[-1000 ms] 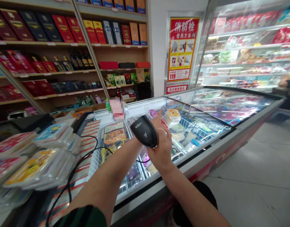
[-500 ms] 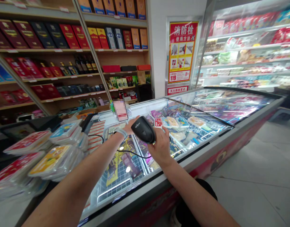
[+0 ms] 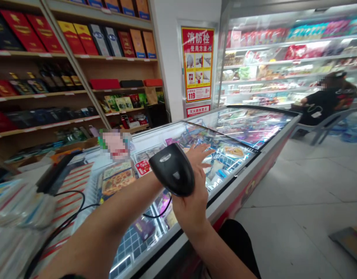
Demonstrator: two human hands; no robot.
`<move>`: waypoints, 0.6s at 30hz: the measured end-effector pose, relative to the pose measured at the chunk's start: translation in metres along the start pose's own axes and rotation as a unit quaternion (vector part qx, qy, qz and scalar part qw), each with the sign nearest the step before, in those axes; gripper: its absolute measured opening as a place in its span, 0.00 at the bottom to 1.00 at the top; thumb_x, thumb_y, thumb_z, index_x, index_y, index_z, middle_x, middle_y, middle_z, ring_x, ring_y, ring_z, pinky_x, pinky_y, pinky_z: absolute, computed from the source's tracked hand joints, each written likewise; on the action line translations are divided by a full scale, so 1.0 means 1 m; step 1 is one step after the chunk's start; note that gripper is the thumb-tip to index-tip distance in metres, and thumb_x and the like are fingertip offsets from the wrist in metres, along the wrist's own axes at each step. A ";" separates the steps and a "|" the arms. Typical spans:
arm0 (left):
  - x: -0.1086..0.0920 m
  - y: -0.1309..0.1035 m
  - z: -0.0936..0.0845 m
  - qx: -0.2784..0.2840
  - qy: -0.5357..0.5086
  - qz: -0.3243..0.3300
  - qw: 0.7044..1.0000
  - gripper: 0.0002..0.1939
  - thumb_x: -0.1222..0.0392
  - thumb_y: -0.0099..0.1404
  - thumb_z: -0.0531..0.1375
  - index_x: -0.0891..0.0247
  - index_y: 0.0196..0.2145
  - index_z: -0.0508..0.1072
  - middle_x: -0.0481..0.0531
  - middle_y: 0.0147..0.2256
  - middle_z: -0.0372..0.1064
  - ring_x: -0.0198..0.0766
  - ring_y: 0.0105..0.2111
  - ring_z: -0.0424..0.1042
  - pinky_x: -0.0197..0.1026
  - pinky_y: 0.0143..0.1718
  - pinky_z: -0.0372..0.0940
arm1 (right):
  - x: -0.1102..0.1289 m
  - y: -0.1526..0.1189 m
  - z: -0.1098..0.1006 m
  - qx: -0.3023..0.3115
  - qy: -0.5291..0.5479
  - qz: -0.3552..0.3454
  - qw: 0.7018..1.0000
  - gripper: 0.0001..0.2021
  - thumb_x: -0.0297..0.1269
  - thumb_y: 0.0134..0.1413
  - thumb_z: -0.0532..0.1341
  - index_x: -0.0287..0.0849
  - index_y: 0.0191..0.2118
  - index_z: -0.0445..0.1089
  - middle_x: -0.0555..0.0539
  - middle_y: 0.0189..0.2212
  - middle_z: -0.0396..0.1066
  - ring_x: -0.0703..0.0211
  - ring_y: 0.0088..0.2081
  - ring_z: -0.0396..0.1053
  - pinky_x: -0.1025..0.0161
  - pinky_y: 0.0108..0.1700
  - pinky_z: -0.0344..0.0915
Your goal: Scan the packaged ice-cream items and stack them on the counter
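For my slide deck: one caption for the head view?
Right hand grips black handheld barcode scanner; left hand reaches over glass-topped chest freezer.

Scanner: black, grey logo. Cable: black. Wall poster: red w/ yellow border. Freezer: red front, grey rim. Floor: pale grey tile.

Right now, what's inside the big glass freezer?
Through the freezer lid you can see colourful frozen food packets in wire baskets, one showing a pizza. The right hand, holding the black scanner, and the left arm cover some.
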State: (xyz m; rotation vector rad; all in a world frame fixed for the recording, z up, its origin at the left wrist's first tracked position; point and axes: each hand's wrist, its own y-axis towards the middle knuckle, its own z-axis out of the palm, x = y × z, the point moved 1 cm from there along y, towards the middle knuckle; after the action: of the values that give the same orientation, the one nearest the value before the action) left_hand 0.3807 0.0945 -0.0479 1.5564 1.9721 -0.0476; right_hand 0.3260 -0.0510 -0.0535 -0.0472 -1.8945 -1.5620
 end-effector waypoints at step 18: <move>0.050 0.050 0.055 0.008 0.122 -0.091 0.988 0.20 0.61 0.60 0.62 0.60 0.51 0.70 0.60 0.52 0.64 0.54 0.54 0.62 0.64 0.60 0.43 | -0.021 -0.019 -0.070 -0.007 -0.028 0.153 0.988 0.14 0.38 0.50 0.63 0.42 0.43 0.74 0.43 0.35 0.77 0.47 0.37 0.75 0.56 0.35 0.72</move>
State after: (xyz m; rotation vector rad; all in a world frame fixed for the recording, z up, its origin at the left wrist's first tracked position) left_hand 0.4441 0.1318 -0.1000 1.4452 2.3071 0.0551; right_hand 0.3662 -0.1104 -0.0768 -0.3741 -1.8196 -1.3765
